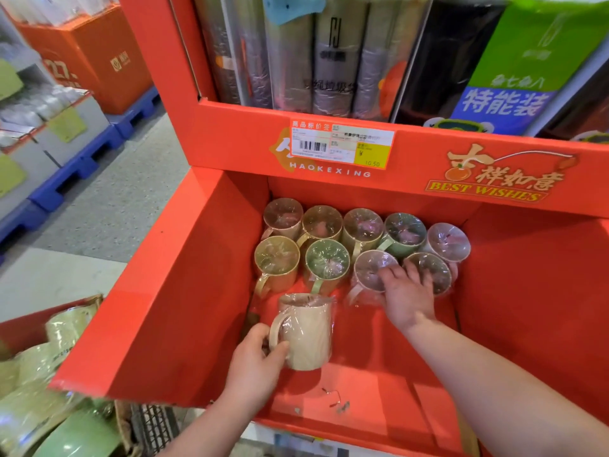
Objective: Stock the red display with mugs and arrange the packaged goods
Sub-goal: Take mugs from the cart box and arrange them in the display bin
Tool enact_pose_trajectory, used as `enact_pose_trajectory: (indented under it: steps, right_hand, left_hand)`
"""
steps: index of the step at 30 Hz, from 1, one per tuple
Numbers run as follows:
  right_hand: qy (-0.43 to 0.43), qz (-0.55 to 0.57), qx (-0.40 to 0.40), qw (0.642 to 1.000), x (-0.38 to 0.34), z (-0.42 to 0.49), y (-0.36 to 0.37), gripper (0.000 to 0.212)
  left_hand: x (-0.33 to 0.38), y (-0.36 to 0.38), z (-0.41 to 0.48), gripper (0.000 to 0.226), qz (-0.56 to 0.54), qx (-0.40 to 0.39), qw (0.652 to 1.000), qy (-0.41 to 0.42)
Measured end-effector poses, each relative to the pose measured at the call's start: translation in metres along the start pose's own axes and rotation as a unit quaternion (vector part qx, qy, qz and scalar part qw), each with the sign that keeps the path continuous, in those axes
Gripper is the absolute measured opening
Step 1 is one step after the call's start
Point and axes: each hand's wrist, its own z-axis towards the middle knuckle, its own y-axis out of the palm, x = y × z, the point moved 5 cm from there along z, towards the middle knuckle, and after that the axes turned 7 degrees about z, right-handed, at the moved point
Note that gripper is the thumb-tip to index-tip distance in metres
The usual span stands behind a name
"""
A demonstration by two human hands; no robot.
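Head view: the left grip [253, 361] clasps a beige mug [308, 331] by handle and side, low in the red display [184, 291]. The right grip [407, 291] rests flat-fingered on two wrapped mugs [369, 267]. Shrink-wrapped too, the beige mug looks slippery, rigid, probably light; its handle seems the safest hold.

A shop: price tag [341, 144], stocked red display [184, 291], pallets [82, 159].

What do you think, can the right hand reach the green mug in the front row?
Probably yes. The right hand rests on the pale mugs right beside the front green mug, and nothing covers that mug's top.
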Motion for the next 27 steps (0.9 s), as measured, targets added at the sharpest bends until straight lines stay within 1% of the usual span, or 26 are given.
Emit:
enact_pose_trajectory:
  steps: [2, 5, 7, 8, 10, 11, 12, 13, 14, 15, 16, 18, 19, 20, 21, 22, 23, 25, 27]
  right_hand:
    - [0.009, -0.009, 0.004, 1.0, 0.001, 0.0, 0.004, 0.053]
    - [0.022, 0.015, 0.009, 1.0, 0.001, -0.001, 0.006, 0.05]
    - [0.018, 0.038, 0.003, 0.999, -0.004, -0.003, 0.002, 0.06]
    - [-0.002, 0.057, 0.019, 0.998, -0.01, -0.005, -0.002, 0.063]
    - [-0.091, 0.12, 0.07, 0.986, -0.027, -0.013, -0.015, 0.054]
    - [-0.136, 0.159, 0.061, 0.976, -0.037, -0.017, -0.019, 0.054]
    - [-0.17, 0.197, 0.014, 0.966, -0.048, -0.023, -0.02, 0.058]
    - [-0.195, 0.219, -0.056, 0.954, -0.061, -0.029, -0.018, 0.064]
    - [-0.215, 0.214, -0.121, 0.945, -0.072, -0.035, -0.013, 0.071]
    - [-0.236, 0.199, -0.165, 0.937, -0.082, -0.039, -0.008, 0.075]
    - [-0.251, 0.185, -0.185, 0.932, -0.091, -0.041, -0.003, 0.075]
    - [-0.254, 0.175, -0.186, 0.933, -0.101, -0.041, 0.004, 0.069]
    - [-0.245, 0.175, -0.177, 0.937, -0.104, -0.04, 0.007, 0.065]
    - [-0.23, 0.174, -0.171, 0.942, -0.106, -0.04, 0.008, 0.061]
    - [-0.215, 0.169, -0.166, 0.947, -0.107, -0.039, 0.01, 0.057]
    - [-0.206, 0.156, -0.162, 0.952, -0.11, -0.04, 0.011, 0.054]
    - [-0.201, 0.139, -0.16, 0.957, -0.114, -0.04, 0.014, 0.052]
    - [-0.191, 0.118, -0.152, 0.963, -0.125, -0.041, 0.018, 0.053]
    - [-0.179, 0.11, -0.142, 0.967, -0.137, -0.04, 0.021, 0.057]
  left_hand:
    - [-0.001, -0.002, 0.0, 0.009, 0.005, 0.002, 1.0, 0.0]
    - [-0.002, -0.003, 0.001, 0.011, 0.008, 0.009, 1.0, 0.006]
    - [-0.003, -0.004, 0.001, 0.014, 0.005, 0.01, 1.0, 0.008]
    - [-0.004, -0.005, 0.001, 0.015, 0.004, 0.009, 1.0, 0.008]
    - [-0.006, -0.005, 0.001, 0.018, 0.007, 0.007, 1.0, 0.008]
    - [-0.006, -0.004, 0.002, 0.018, 0.007, 0.005, 1.0, 0.009]
    - [-0.006, -0.005, 0.002, 0.019, 0.006, 0.006, 1.0, 0.011]
    - [-0.005, -0.005, 0.002, 0.02, 0.005, 0.008, 1.0, 0.014]
    - [-0.004, -0.006, 0.002, 0.021, 0.002, 0.01, 1.0, 0.017]
    - [-0.005, -0.006, 0.003, 0.022, 0.0, 0.011, 1.0, 0.019]
    - [-0.007, -0.007, 0.004, 0.021, -0.004, 0.01, 1.0, 0.019]
    - [-0.011, -0.009, 0.003, 0.011, -0.022, 0.011, 1.0, 0.009]
    - [-0.015, -0.011, 0.002, 0.012, -0.034, 0.013, 0.999, -0.001]
    - [-0.019, -0.011, 0.001, 0.023, -0.035, 0.015, 0.999, -0.011]
    - [-0.023, -0.013, -0.002, 0.037, -0.013, 0.014, 1.0, -0.02]
    - [-0.026, -0.015, -0.006, 0.049, 0.02, 0.016, 0.999, -0.023]
    - [-0.028, -0.016, -0.01, 0.057, 0.055, 0.018, 0.998, -0.015]
    - [-0.031, -0.016, -0.02, 0.056, 0.117, 0.007, 0.993, 0.028]
    - [-0.036, -0.011, -0.028, 0.045, 0.184, -0.037, 0.981, 0.047]
